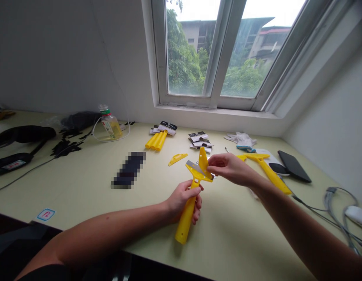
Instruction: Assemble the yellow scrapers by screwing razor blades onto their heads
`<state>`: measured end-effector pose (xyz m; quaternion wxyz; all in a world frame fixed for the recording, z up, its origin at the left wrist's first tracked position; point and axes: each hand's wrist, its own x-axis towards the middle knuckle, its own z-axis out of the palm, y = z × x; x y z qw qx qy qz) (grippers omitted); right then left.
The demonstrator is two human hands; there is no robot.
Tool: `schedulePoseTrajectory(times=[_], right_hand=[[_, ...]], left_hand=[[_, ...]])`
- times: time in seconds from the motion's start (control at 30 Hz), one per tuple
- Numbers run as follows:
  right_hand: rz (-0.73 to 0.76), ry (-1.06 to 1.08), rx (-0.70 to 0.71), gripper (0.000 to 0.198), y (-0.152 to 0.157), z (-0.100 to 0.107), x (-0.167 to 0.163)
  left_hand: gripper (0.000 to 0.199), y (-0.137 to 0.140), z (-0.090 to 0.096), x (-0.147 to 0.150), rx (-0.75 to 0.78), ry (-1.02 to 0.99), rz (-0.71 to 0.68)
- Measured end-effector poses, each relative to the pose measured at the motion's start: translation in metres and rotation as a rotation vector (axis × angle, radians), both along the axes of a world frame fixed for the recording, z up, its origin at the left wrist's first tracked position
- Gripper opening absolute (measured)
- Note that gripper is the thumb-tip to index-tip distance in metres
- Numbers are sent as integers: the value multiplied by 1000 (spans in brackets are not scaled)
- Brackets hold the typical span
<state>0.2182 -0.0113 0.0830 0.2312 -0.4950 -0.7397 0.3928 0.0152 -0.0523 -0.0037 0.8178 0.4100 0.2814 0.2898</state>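
My left hand (185, 201) is wrapped round the handle of a yellow scraper (187, 218), which is tilted with its head away from me. A grey metal blade (193, 167) lies along the scraper's head. Between the thumb and fingers of my right hand (226, 168) is a yellow plastic blade cover (203, 160), held up just above the right part of the blade. Whether cover and blade touch, I cannot tell. Another yellow cover (178, 159) lies on the table to the left of the scraper head.
Several yellow handles (157, 140) with black-and-white cards lie at the back, near more folded cards (200, 140). An assembled yellow scraper (270, 173) is at right, beside a black phone-like slab (294, 166) and cables (341, 218). A bottle (110, 123) stands back left.
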Motion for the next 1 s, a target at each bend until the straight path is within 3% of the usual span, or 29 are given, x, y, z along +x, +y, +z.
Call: schedulePoseTrajectory(times=[0.2, 0.6, 1.0], right_hand=[[40, -141, 89, 27, 1, -2, -1], [35, -225, 117, 30, 1, -6, -1], [-13, -402, 266, 15, 7, -15, -5]], left_hand=[[35, 0, 1, 0, 1, 18, -6], [33, 1, -1, -1, 19, -7, -38], [33, 3, -3, -1, -7, -33, -70]])
